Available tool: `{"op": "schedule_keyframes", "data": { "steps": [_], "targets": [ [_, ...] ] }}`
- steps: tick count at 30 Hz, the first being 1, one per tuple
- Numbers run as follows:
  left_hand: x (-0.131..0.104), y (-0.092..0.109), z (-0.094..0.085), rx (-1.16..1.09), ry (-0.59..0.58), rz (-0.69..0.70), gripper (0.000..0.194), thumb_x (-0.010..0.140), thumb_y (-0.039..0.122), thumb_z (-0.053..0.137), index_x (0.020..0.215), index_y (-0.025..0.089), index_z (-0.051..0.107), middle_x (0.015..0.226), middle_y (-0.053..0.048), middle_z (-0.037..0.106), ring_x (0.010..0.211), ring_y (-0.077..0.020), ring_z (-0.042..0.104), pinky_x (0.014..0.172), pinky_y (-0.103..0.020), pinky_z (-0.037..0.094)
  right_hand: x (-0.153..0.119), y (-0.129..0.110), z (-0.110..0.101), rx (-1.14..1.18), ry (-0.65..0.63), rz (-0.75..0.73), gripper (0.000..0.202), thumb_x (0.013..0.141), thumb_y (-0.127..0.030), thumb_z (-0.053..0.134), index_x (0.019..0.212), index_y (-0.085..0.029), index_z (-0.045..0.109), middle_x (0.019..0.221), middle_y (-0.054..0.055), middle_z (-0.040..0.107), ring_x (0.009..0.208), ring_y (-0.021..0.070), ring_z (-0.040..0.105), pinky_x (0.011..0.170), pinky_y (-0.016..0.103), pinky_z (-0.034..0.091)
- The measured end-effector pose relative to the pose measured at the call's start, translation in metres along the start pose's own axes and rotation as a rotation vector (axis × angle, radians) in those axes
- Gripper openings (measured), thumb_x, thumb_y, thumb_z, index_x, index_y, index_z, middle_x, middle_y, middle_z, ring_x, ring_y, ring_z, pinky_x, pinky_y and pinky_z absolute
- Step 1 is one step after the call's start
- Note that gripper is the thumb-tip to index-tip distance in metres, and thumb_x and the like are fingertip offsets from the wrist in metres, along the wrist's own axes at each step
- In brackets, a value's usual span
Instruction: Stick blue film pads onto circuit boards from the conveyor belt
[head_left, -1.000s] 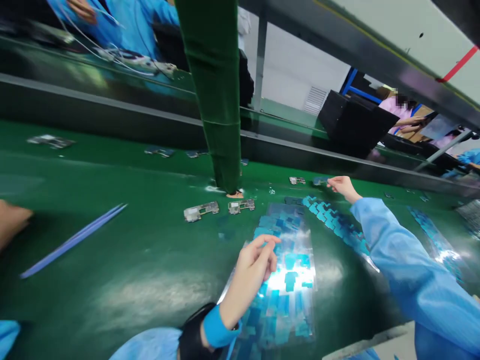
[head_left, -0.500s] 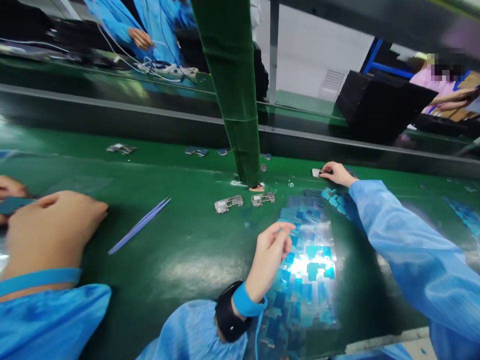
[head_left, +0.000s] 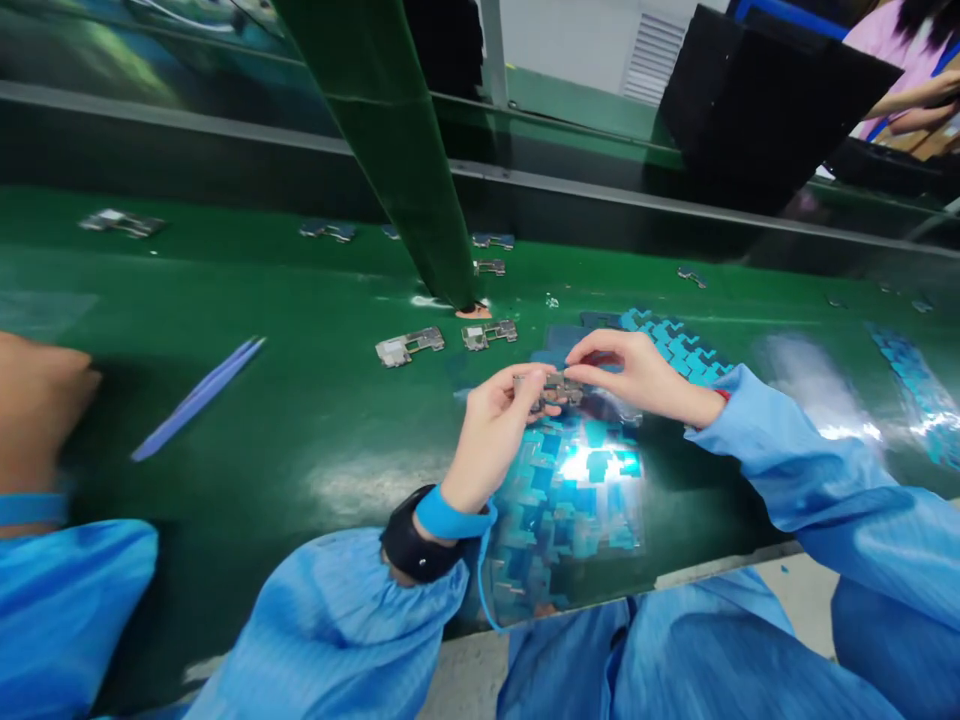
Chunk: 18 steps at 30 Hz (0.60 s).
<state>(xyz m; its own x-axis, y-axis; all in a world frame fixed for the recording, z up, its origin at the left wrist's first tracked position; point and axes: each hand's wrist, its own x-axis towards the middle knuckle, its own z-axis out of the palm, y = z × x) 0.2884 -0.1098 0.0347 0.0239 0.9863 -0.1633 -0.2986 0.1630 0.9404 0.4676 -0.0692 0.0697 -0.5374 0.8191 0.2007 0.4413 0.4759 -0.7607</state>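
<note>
Between my hands is a small metal-shielded circuit board (head_left: 561, 389). My left hand (head_left: 491, 430), with a black band and a blue wrist strap, pinches the board's left side between thumb and fingers. From the right, my right hand (head_left: 637, 375) has thumb and forefinger closed at the board's right end; its fingertips partly hide that end. Below my hands lies a clear sheet of blue stickers (head_left: 559, 505), shining under a bright reflection. A second sticker sheet (head_left: 679, 347) lies behind my right hand. Two similar boards, one on the left (head_left: 409, 346) and another (head_left: 490, 334), rest just beyond my left hand.
Blue tweezers (head_left: 199, 400) lie to the left, near a co-worker's hand (head_left: 41, 400). A green-wrapped post (head_left: 397, 150) rises from the bench. More boards (head_left: 121, 223) line the far side. Another sticker sheet (head_left: 919, 390) is at far right. A black box (head_left: 772, 110) stands behind the ledge.
My right hand has come back from the far side of the bench toward my left hand. A board is now held between them. The view has tilted down, and the co-worker's hand has shifted left.
</note>
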Motion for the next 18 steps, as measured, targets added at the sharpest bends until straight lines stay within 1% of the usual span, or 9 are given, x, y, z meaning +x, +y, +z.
{"op": "schedule_keyframes", "data": {
  "steps": [1,2,3,5,7,9,12,15,18],
  "targets": [
    [0.001,0.001,-0.001,-0.019,0.035,-0.005,0.032,0.072,0.042,0.074,0.088,0.015,0.069,0.077,-0.003,0.07,0.068,-0.0146,0.065,0.064,-0.025,0.052,-0.012,0.002,0.003,-0.086,0.072,-0.003,0.024,0.087,-0.035,0.062,0.094,-0.014,0.069,0.097,0.009,0.071,0.091,0.0198,0.067,0.085,0.036,0.055],
    [0.002,0.002,-0.002,-0.04,0.072,-0.011,0.031,0.072,0.041,0.075,0.088,0.015,0.07,0.078,-0.003,0.07,0.069,-0.0143,0.065,0.063,-0.024,0.052,-0.026,0.005,0.006,-0.168,0.112,0.003,0.026,0.087,-0.035,0.062,0.102,-0.015,0.067,0.109,0.011,0.069,0.103,0.0226,0.064,0.093,0.04,0.052],
    [0.003,0.003,-0.003,-0.06,0.109,-0.021,0.03,0.07,0.039,0.076,0.087,0.015,0.07,0.079,-0.003,0.07,0.07,-0.014,0.064,0.061,-0.023,0.051,-0.04,0.01,0.009,-0.229,0.111,0.018,0.033,0.086,-0.036,0.063,0.112,-0.016,0.065,0.121,0.013,0.064,0.115,0.0252,0.06,0.101,0.044,0.047],
    [0.004,0.007,-0.005,-0.08,0.167,-0.038,0.032,0.068,0.037,0.078,0.089,0.015,0.07,0.08,-0.003,0.07,0.069,-0.0129,0.063,0.057,-0.021,0.048,-0.065,0.021,0.017,-0.277,0.046,0.067,0.048,0.085,-0.039,0.065,0.127,-0.018,0.056,0.139,0.015,0.052,0.13,0.0284,0.048,0.108,0.048,0.041],
    [0.004,0.009,-0.006,-0.062,0.19,-0.042,0.036,0.066,0.035,0.079,0.094,0.015,0.07,0.075,-0.002,0.068,0.064,-0.0114,0.06,0.053,-0.019,0.045,-0.083,0.029,0.025,-0.273,0.0,0.088,0.055,0.085,-0.038,0.064,0.134,-0.017,0.051,0.145,0.016,0.045,0.136,0.0289,0.041,0.111,0.048,0.038],
    [0.004,0.01,-0.006,-0.021,0.187,-0.043,0.038,0.066,0.033,0.079,0.098,0.014,0.069,0.066,0.0,0.065,0.059,-0.0104,0.056,0.049,-0.018,0.041,-0.09,0.033,0.031,-0.254,0.019,0.074,0.048,0.086,-0.036,0.063,0.13,-0.017,0.055,0.143,0.016,0.047,0.135,0.0279,0.043,0.111,0.046,0.038],
    [0.004,0.009,-0.005,0.059,0.141,-0.066,0.034,0.068,0.034,0.075,0.095,0.014,0.068,0.064,0.001,0.062,0.057,-0.0093,0.052,0.046,-0.017,0.037,-0.087,0.034,0.033,-0.235,0.105,0.049,0.03,0.086,-0.033,0.064,0.112,-0.018,0.066,0.13,0.014,0.06,0.121,0.0252,0.057,0.104,0.041,0.046],
    [0.003,0.008,-0.004,0.119,0.082,-0.099,0.02,0.068,0.031,0.07,0.08,0.016,0.066,0.063,0.003,0.059,0.052,-0.007,0.048,0.043,-0.016,0.033,-0.082,0.033,0.032,-0.245,0.147,0.044,0.02,0.086,-0.03,0.064,0.102,-0.018,0.068,0.114,0.011,0.066,0.106,0.0226,0.063,0.093,0.038,0.052],
    [0.0,0.008,-0.001,0.171,-0.041,-0.16,0.009,0.066,0.023,0.066,0.068,0.015,0.063,0.05,0.005,0.055,0.041,-0.0053,0.04,0.038,-0.016,0.026,-0.082,0.033,0.032,-0.265,0.145,0.029,0.02,0.089,-0.029,0.061,0.105,-0.019,0.067,0.099,0.009,0.067,0.094,0.0207,0.063,0.084,0.036,0.054]
  ]
}}
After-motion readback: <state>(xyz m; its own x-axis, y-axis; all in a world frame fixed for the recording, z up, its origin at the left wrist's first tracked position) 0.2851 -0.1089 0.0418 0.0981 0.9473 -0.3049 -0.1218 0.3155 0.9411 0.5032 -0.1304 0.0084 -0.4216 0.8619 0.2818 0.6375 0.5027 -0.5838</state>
